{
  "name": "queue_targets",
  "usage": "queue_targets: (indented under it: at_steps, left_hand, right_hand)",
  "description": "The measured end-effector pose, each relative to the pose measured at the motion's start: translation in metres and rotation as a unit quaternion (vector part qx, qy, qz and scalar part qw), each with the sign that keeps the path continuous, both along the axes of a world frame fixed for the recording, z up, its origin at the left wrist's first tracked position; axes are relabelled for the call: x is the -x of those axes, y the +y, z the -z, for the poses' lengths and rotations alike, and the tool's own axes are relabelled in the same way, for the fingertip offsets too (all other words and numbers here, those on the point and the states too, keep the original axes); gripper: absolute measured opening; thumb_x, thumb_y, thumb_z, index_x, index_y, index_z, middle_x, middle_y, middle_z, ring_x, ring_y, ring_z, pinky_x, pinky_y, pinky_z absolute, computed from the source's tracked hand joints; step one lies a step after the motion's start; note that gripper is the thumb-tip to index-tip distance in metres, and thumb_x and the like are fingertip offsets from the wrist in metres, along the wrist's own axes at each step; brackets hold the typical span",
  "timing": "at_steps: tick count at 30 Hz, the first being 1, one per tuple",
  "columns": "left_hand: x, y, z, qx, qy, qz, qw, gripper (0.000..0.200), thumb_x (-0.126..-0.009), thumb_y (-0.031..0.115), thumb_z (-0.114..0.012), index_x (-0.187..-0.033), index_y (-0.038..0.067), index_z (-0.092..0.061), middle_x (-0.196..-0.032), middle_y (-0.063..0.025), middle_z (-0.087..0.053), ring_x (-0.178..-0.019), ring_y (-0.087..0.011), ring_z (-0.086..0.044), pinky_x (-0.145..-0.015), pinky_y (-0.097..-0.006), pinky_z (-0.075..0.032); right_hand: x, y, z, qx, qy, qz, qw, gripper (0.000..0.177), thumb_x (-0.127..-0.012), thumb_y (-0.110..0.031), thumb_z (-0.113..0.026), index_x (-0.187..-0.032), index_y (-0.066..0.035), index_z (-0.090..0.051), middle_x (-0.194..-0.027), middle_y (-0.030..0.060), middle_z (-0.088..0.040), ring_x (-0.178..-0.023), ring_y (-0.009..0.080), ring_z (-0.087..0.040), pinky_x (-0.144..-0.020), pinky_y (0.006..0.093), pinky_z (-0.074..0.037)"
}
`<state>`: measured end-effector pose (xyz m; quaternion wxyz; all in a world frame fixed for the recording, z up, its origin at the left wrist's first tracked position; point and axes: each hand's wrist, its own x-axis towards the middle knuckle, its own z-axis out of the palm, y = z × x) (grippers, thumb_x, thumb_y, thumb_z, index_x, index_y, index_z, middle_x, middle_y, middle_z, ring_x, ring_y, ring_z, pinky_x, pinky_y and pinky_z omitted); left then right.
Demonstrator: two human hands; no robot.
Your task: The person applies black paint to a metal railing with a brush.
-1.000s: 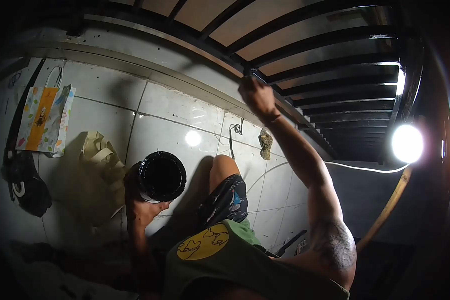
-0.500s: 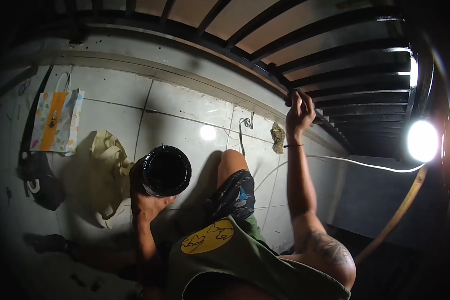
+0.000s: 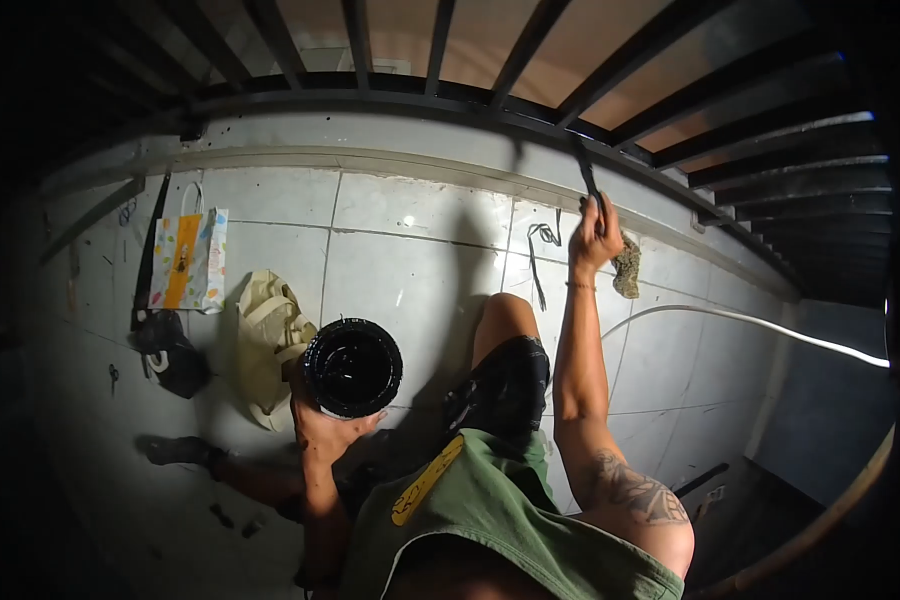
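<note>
My left hand [image 3: 332, 432] is wrapped round the side of a round can [image 3: 397, 370], its rim coated in black. Glossy black paint [image 3: 352, 362] lies inside it. My right hand [image 3: 597, 235] is closed on the handle of a dark paintbrush [image 3: 587, 172], which points up toward the lower rail of the black metal railing [image 3: 530, 112]. The tip looks to be at the rail's lower edge; whether it touches cannot be made out.
A paper gift bag [image 3: 182, 265], a cream cloth bag [image 3: 262, 350] and a black bundle [image 3: 175, 360] lie on the left. A crumpled rag [image 3: 626, 268] and a dark cord [image 3: 538, 262] are near the low ledge [image 3: 420, 165]. A white cable [image 3: 730, 312] crosses on the right.
The view has swung right, and the bright lamp has left it. My right hand has drawn back from the railing, so the brush now shows. My left hand still holds the can.
</note>
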<state>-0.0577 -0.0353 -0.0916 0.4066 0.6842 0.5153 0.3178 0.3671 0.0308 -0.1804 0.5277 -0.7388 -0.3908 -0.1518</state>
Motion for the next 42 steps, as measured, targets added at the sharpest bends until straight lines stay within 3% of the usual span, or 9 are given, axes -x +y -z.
queue_targets:
  at_steps: [5,8,12,17,23,25,32,35,42]
  left_hand:
    - [-0.015,-0.001,-0.007,0.025,0.035,0.023,0.999,0.089,-0.052,0.029,-0.087,-0.123,0.0,-0.041,-0.112,-0.0136,-0.059,-0.102,-0.0261,-0.059,-0.09,-0.0377,-0.046]
    - [-0.021,0.0,-0.017,0.026,0.031,0.022,0.999,0.087,-0.049,0.022,-0.089,-0.12,-0.001,-0.046,-0.112,-0.0136,-0.059,-0.103,-0.0275,-0.058,-0.09,-0.0384,-0.044]
    - [-0.025,-0.01,-0.019,0.017,0.012,-0.029,0.999,0.093,-0.046,0.026,-0.09,-0.121,-0.001,-0.042,-0.11,-0.0149,-0.058,-0.102,-0.0278,-0.058,-0.09,-0.0386,-0.045]
    - [-0.036,-0.025,-0.023,-0.002,0.032,-0.017,0.999,0.098,-0.047,0.033,-0.09,-0.124,-0.002,-0.04,-0.113,-0.0155,-0.057,-0.103,-0.0275,-0.058,-0.09,-0.039,-0.046]
    - [-0.047,-0.035,-0.037,0.081,-0.005,-0.017,0.997,0.099,-0.047,0.032,-0.09,-0.125,-0.002,-0.039,-0.117,-0.0168,-0.055,-0.109,-0.0285,-0.055,-0.094,-0.041,-0.042]
    - [-0.042,-0.037,-0.034,-0.015,0.063,0.0,0.998,0.096,-0.052,0.038,-0.089,-0.124,-0.002,-0.04,-0.117,-0.0158,-0.055,-0.106,-0.0274,-0.057,-0.092,-0.0382,-0.046]
    - [-0.038,-0.043,-0.042,-0.028,0.049,-0.015,0.998,0.095,-0.051,0.032,-0.088,-0.126,-0.001,-0.038,-0.118,-0.0156,-0.054,-0.107,-0.0272,-0.056,-0.093,-0.0382,-0.045]
    - [-0.04,-0.04,-0.036,-0.017,0.049,-0.026,0.998,0.096,-0.051,0.032,-0.088,-0.126,-0.001,-0.038,-0.118,-0.0156,-0.054,-0.107,-0.0273,-0.056,-0.093,-0.0383,-0.045]
    - [-0.047,-0.037,-0.037,-0.024,0.07,-0.011,0.997,0.096,-0.05,0.035,-0.089,-0.125,-0.001,-0.039,-0.116,-0.0152,-0.054,-0.106,-0.0269,-0.056,-0.091,-0.0379,-0.046]
  right_hand:
    - [0.041,-0.013,-0.027,-0.015,-0.08,-0.08,0.993,0.015,-0.08,-0.007,-0.068,-0.094,0.001,-0.066,-0.073,0.0119,-0.066,-0.063,0.0189,-0.065,-0.059,0.0257,-0.049]
    - [0.046,0.037,-0.035,-0.111,0.232,-0.116,0.959,0.014,-0.087,-0.009,-0.061,-0.093,0.004,-0.064,-0.067,0.0074,-0.065,-0.059,0.0086,-0.061,-0.054,0.0217,-0.047]
    - [0.031,0.096,-0.044,-0.123,0.312,-0.077,0.939,0.02,-0.082,-0.016,-0.064,-0.08,0.004,-0.066,-0.061,0.0087,-0.063,-0.056,0.0096,-0.058,-0.055,0.0264,-0.046]
    - [0.024,0.107,-0.072,0.026,0.192,0.027,0.981,0.025,-0.074,-0.018,-0.062,-0.068,0.007,-0.061,-0.061,0.0232,-0.06,-0.06,0.0391,-0.062,-0.058,0.0417,-0.048]
    - [0.034,0.086,-0.085,0.127,-0.092,-0.002,0.988,0.012,-0.078,-0.014,-0.06,-0.076,-0.003,-0.054,-0.072,0.0161,-0.06,-0.064,0.0342,-0.063,-0.054,0.0427,-0.051]
    - [0.048,0.091,-0.081,0.195,-0.15,-0.014,0.969,0.007,-0.079,-0.01,-0.056,-0.082,-0.005,-0.052,-0.079,0.0148,-0.059,-0.067,0.0307,-0.065,-0.053,0.0405,-0.052]
    - [0.052,0.101,-0.061,0.055,-0.052,-0.126,0.989,0.014,-0.078,-0.012,-0.061,-0.076,-0.001,-0.053,-0.072,0.0182,-0.061,-0.063,0.0359,-0.062,-0.053,0.044,-0.048]
    - [0.039,0.09,-0.064,-0.082,0.182,-0.099,0.975,0.019,-0.08,-0.016,-0.064,-0.077,0.002,-0.061,-0.061,0.0171,-0.061,-0.051,0.0322,-0.058,-0.052,0.0349,-0.046]
    - [0.032,0.089,-0.05,0.033,0.185,-0.106,0.976,0.024,-0.079,-0.018,-0.064,-0.071,0.003,-0.057,-0.055,0.0177,-0.054,-0.049,0.0317,-0.054,-0.051,0.0363,-0.043]
